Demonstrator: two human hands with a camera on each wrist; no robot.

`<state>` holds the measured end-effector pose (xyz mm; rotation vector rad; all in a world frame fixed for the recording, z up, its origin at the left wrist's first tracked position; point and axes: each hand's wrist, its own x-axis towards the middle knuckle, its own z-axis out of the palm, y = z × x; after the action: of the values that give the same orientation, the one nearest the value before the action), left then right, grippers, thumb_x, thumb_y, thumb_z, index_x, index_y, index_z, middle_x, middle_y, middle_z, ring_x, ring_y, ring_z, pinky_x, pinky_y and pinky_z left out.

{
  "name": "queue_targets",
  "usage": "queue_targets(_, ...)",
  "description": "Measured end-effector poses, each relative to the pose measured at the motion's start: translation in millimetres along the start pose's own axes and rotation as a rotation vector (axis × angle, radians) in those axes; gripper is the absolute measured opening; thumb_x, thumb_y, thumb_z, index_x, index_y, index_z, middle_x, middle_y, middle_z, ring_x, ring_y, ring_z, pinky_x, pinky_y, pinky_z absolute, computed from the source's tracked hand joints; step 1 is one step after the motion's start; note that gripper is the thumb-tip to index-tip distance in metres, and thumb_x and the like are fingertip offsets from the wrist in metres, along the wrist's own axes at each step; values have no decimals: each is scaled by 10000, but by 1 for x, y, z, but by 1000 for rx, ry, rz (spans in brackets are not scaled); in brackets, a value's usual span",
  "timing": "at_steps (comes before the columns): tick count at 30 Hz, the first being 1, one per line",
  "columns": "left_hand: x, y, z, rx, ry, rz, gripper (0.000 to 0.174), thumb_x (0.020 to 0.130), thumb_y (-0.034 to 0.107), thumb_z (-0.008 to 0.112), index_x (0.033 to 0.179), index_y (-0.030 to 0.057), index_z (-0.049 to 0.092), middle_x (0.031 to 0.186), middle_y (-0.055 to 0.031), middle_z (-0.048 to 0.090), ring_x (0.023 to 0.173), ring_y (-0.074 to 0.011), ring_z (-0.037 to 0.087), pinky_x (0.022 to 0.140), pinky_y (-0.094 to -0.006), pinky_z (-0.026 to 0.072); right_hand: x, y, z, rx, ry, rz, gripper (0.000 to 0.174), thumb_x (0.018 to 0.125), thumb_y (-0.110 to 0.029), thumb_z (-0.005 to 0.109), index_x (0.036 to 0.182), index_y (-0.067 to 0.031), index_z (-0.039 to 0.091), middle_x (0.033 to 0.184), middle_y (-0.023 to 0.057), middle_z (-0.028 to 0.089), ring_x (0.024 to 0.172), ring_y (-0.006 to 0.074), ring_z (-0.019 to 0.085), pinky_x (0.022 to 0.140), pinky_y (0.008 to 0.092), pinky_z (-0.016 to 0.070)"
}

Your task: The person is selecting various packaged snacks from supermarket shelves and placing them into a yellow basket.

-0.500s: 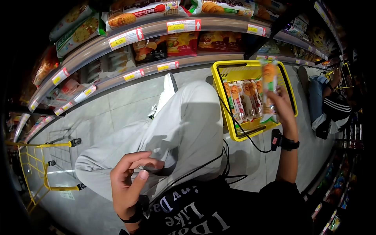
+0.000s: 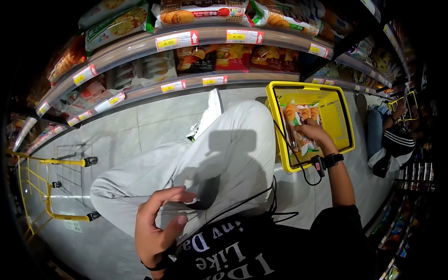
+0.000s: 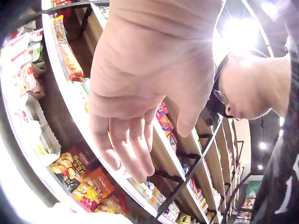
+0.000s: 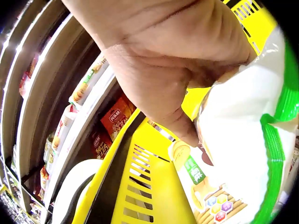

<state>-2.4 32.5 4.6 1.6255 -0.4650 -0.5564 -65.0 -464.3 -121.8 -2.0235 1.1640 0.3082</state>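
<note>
Right hand (image 2: 313, 132) is inside the yellow basket (image 2: 339, 122), fingers curled round a white-and-green snack packet (image 4: 245, 121). The packet lies low in the basket among similar packets (image 2: 291, 115), apparently touching them. Left hand (image 2: 156, 226) is relaxed and empty above the knee (image 2: 233, 140). The basket stands on the floor (image 2: 140, 126) beside the shelves (image 2: 140, 46).

Ahead of me curved shelves (image 2: 140, 46) carry yellow-and-red price tags (image 2: 176, 40) along their edges, with biscuit packets (image 2: 200, 11) on the upper tier and red and orange snack bags (image 2: 232, 57) on the tier below. My grey trousers (image 2: 210, 158) and white shoe (image 2: 212, 109) stretch over the pale tiled floor (image 2: 140, 126). A yellow wire trolley (image 2: 35, 186) stands at my left; another person (image 2: 389, 135) crouches at my right
</note>
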Motion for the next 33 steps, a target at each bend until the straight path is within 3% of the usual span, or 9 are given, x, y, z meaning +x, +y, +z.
queue_targets(12,-11,-9,-25,-9,11,-10,481,778,66,695,1237,-40,600,1082,-156,732,1030,-244,693,969,-360,484,18,7,6,-228,-198,22,294,927,-253,602,978,35,640,894,141,660,750,246,661,608,380,586)
queue_targets(14,-13,-13,-30,40,-54,11,457,809,44,727,1240,-35,600,1095,-142,732,1036,-236,693,951,-353,502,78,56,-1,-843,-463,-703,259,888,-205,582,796,30,638,774,185,632,618,244,656,537,386,538)
queue_targets(15,-14,-18,-29,44,-43,-2,445,828,45,752,1241,-26,601,1099,-134,733,1036,-233,696,932,-350,517,72,48,-4,-752,-388,-685,250,882,-209,596,782,15,644,696,151,617,557,234,626,498,389,505)
queue_targets(16,-16,-20,-30,7,-42,40,442,839,79,760,1242,-12,603,1111,-134,729,1027,-236,702,919,-344,524,40,13,6,-380,-237,-42,239,879,-196,600,771,13,643,670,119,602,548,221,610,485,391,489)
queue_targets(20,-21,-22,-35,-7,-42,81,429,870,154,751,1241,1,599,1085,-127,725,1019,-244,705,887,-326,537,74,42,11,185,-284,165,301,892,-97,587,1172,8,555,1016,105,583,901,263,569,695,512,496)
queue_targets(25,-32,-33,-45,-52,-33,148,405,907,212,724,1234,12,594,1047,-117,721,1014,-245,703,860,-321,543,64,24,15,172,-258,169,159,857,-49,580,1015,-48,580,916,71,569,867,231,563,700,456,456)
queue_targets(29,-50,-41,-62,-74,-7,102,395,921,212,715,1233,9,586,1061,-117,717,1011,-238,701,867,-318,539,71,0,16,118,115,-103,284,849,-32,591,1131,-24,613,1059,95,628,986,239,586,803,443,484)
queue_targets(31,-58,-53,-67,-97,63,135,368,927,194,707,1216,-4,596,1045,-118,726,990,-226,707,866,-318,535,37,-48,18,144,402,-523,323,864,-10,595,1186,-29,617,1122,83,637,1062,212,590,895,378,493)
queue_targets(33,-66,-63,-78,-99,115,117,356,928,183,703,1207,-13,597,1038,-118,729,981,-219,706,865,-317,533,-7,-112,13,149,236,-747,332,877,-70,649,1204,-36,597,1192,106,619,1134,207,575,984,337,441)
